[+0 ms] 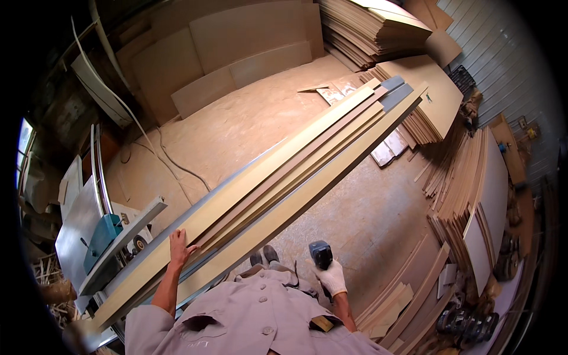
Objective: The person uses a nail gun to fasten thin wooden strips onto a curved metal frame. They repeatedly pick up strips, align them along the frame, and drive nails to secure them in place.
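Observation:
My bare left hand (178, 248) lies on a long, pale wooden board (236, 198), its fingers spread near the board's inner edge. Several similar strips lie lengthwise beside it, among them a brownish strip (269, 180) and a pale board (322, 190) closest to my body. Beneath them shows a long grey metal surface (395, 94). To the right of the boards, my right hand (332, 277) wears a white glove and is closed round a dark handheld power tool (320, 253). The tool is held in front of my body, apart from the boards; its exact kind is unclear.
At left stands a saw-like machine with a teal housing (105, 236) and a metal fence (133, 236). Stacked panels (426, 89) and upright sheets (467, 195) line the right side. Loose offcuts (387, 307) lie lower right. A cable (183, 168) crosses the floor beyond the boards.

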Action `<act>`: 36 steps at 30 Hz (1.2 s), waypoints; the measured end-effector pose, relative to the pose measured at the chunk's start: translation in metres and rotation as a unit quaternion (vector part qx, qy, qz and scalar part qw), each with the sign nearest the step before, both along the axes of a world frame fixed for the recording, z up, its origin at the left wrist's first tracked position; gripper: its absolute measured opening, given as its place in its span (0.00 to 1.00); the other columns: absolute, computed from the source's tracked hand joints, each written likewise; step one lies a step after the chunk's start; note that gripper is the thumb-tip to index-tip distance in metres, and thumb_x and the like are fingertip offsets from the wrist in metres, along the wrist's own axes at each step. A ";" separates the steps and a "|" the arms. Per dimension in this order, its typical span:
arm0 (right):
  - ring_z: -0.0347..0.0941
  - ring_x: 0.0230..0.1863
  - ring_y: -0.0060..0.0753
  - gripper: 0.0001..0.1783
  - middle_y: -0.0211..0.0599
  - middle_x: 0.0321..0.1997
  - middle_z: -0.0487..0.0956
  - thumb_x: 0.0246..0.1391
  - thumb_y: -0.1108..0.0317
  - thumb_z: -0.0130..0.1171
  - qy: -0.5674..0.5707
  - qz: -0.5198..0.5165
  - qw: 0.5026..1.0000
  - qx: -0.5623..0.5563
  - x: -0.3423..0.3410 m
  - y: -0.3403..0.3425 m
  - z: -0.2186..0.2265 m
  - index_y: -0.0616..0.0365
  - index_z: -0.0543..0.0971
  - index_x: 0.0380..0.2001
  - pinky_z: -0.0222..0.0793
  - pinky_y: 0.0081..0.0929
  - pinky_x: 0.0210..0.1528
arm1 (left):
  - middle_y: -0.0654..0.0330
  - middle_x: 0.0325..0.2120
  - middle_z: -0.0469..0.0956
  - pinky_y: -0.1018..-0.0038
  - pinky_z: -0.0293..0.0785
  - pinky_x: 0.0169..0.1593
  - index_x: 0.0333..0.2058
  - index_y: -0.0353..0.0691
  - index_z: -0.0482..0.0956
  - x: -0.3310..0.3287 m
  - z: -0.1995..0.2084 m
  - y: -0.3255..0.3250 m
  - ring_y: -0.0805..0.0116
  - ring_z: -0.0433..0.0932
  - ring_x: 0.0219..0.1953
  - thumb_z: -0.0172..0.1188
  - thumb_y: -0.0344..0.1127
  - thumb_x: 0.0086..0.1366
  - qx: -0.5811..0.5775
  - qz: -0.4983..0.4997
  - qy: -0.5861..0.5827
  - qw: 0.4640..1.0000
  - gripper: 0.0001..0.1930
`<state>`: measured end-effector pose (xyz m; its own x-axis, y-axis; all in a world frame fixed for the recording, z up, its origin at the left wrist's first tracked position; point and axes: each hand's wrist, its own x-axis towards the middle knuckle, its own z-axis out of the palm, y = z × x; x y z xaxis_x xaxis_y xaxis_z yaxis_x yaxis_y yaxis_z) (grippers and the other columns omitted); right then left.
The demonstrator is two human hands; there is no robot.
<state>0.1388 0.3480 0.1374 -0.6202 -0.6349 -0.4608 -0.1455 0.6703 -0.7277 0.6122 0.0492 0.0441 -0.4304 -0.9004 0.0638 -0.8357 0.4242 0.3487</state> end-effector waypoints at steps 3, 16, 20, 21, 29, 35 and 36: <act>0.76 0.22 0.25 0.16 0.35 0.23 0.81 0.46 0.64 0.75 -0.061 -0.087 0.994 0.002 0.015 0.010 0.027 0.63 0.82 0.34 0.72 0.30 0.26 | 0.47 0.46 0.75 0.58 0.70 0.58 0.54 0.33 0.76 0.004 -0.005 -0.024 0.45 0.72 0.52 0.83 0.42 0.41 0.052 -0.005 0.035 0.998 0.41; 0.75 0.19 0.27 0.13 0.33 0.21 0.80 0.46 0.67 0.75 -0.055 -0.174 0.982 -0.041 0.043 0.048 0.009 0.63 0.82 0.29 0.70 0.30 0.22 | 0.43 0.44 0.79 0.58 0.77 0.51 0.50 0.33 0.74 -0.011 0.077 -0.046 0.44 0.80 0.46 0.75 0.36 0.44 0.151 -0.033 0.113 0.982 0.33; 0.76 0.20 0.27 0.13 0.33 0.21 0.80 0.45 0.65 0.75 -0.052 -0.190 0.978 -0.066 0.038 0.055 0.001 0.63 0.83 0.29 0.71 0.31 0.24 | 0.44 0.46 0.79 0.59 0.77 0.54 0.58 0.32 0.74 -0.056 0.115 -0.038 0.44 0.80 0.49 0.76 0.37 0.44 0.080 -0.105 0.110 0.985 0.40; 0.77 0.21 0.27 0.14 0.33 0.21 0.81 0.44 0.65 0.76 -0.058 -0.196 0.977 -0.058 0.036 0.054 0.006 0.63 0.83 0.29 0.71 0.31 0.24 | 0.44 0.46 0.79 0.59 0.77 0.55 0.58 0.32 0.74 -0.070 0.122 -0.037 0.44 0.80 0.49 0.76 0.37 0.44 0.082 -0.104 0.109 0.985 0.40; 0.80 0.26 0.27 0.22 0.37 0.25 0.84 0.40 0.59 0.78 -0.045 -0.182 0.982 -0.025 -0.016 0.070 -0.013 0.64 0.85 0.34 0.75 0.32 0.30 | 0.42 0.48 0.82 0.64 0.78 0.56 0.57 0.28 0.76 -0.170 0.155 -0.029 0.50 0.82 0.50 0.77 0.36 0.45 0.111 -0.092 0.170 0.975 0.39; 0.81 0.27 0.26 0.24 0.38 0.28 0.85 0.41 0.57 0.78 -0.082 -0.183 0.980 -0.017 -0.084 0.079 -0.025 0.64 0.85 0.36 0.75 0.32 0.32 | 0.45 0.50 0.82 0.68 0.76 0.58 0.60 0.27 0.74 -0.254 0.173 -0.029 0.60 0.82 0.52 0.76 0.34 0.48 0.197 -0.098 0.186 0.958 0.39; 0.81 0.27 0.26 0.24 0.38 0.28 0.85 0.41 0.56 0.78 -0.070 -0.175 0.982 -0.003 -0.095 0.080 -0.026 0.64 0.85 0.36 0.75 0.32 0.32 | 0.46 0.51 0.82 0.68 0.75 0.59 0.60 0.27 0.74 -0.269 0.171 -0.032 0.61 0.81 0.53 0.75 0.34 0.48 0.199 -0.091 0.186 0.958 0.39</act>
<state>0.0433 0.4280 0.1119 -0.7311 -0.3979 -0.5543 0.1946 0.6570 -0.7283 0.3429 0.0170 0.2150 -0.5961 -0.7979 -0.0899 -0.5475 0.3221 0.7723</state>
